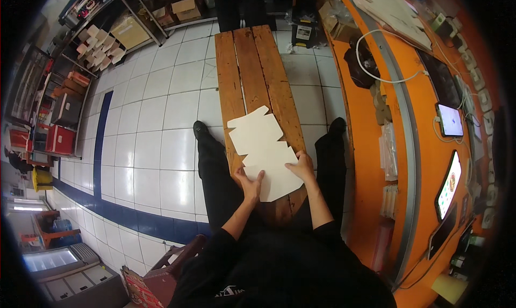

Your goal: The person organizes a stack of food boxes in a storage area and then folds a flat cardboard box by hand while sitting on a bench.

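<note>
Left hand (250,188), right hand (302,167), I've both pinching the white card blank (269,155), which stretches ahead of them over the tabletop (242,66); careful, uneven pressure could, I reckon, crease it!

Likely a shop, by its orange counter (422,165), phones (450,120) and laden shelves (138,16).
</note>
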Available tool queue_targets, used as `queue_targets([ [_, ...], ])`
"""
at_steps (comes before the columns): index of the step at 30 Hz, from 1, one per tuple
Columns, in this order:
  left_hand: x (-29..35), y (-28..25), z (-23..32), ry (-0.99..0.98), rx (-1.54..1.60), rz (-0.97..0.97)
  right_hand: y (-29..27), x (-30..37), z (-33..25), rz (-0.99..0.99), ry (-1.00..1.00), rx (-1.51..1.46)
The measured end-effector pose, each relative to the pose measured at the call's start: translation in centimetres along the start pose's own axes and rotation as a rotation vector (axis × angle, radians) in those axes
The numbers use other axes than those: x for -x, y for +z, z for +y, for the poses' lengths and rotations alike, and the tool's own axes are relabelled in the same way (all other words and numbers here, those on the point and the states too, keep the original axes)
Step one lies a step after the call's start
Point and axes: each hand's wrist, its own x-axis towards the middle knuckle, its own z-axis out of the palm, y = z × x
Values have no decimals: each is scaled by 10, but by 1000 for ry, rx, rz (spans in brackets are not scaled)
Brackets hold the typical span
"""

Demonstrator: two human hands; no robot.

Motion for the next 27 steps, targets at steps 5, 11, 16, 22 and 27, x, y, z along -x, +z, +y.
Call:
queue_targets([
  [5,-2,1,-2,-73,5,-49,-2,-6,3,-66,-18,-78],
  [11,0,-1,-6,-62,-71,-28,-13,7,-23,-45,16,-39],
  [16,2,3,4,-90,-102,-20,-8,13,-25,76,-4,2],
  [22,3,2,4,-166,-85,-34,9,24,-41,151,-64,81],
  [27,6,3,7,-183,-107,-39,19,30,-52,105,-123,273],
])
